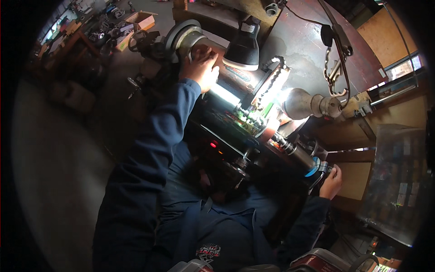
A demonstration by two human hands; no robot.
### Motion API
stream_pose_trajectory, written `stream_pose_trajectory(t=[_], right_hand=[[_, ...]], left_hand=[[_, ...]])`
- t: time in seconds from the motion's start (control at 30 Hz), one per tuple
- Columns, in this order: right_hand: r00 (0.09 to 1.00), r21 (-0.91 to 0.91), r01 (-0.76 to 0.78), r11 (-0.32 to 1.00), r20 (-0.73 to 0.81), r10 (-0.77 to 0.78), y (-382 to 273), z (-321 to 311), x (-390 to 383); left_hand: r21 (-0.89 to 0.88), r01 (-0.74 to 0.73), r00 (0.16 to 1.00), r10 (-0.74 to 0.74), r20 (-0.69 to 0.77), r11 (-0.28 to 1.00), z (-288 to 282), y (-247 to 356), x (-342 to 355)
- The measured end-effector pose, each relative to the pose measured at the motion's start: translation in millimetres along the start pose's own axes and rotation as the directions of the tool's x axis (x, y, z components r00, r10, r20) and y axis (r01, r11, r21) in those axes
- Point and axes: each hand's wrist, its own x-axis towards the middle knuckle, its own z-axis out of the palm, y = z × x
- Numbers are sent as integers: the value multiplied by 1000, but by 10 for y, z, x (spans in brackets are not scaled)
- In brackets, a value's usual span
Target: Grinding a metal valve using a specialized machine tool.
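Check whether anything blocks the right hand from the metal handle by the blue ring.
Nothing visible does: the right hand is right at the handle beside the blue ring, though exact contact is hard to tell. The black lamp hangs well clear, toward the upper left.

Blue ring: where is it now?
Head view, right of centre: the blue ring sits at the lower-right end of the grey cylinder, just left of the right hand.

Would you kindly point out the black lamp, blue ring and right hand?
Black lamp [243,44], head view: outer side of its shade.
Blue ring [313,170], head view: its visible band.
Right hand [331,183], head view: middle of the hand.
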Motion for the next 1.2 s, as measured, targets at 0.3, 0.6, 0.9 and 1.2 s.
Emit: stream_pose_trajectory(t=[0.3,0.6,0.9,1.2], right_hand=[[894,207,100,973,-448,4,-64,264,-424],[720,54,174,983,-689,-90,364,668,-543],[995,79,-8,997,-97,16,-24,58,-123],[947,64,86,994,-315,-61,18,178,-266]], left_hand=[[-4,8,999,-8,-49,1000,7,22,-31],[-72,-7,997,1,-75,997,25,19,-12],[-60,8,999,-11,-53,998,-19,25,-40],[-58,4,998,-7,-54,998,-11,19,-28]])
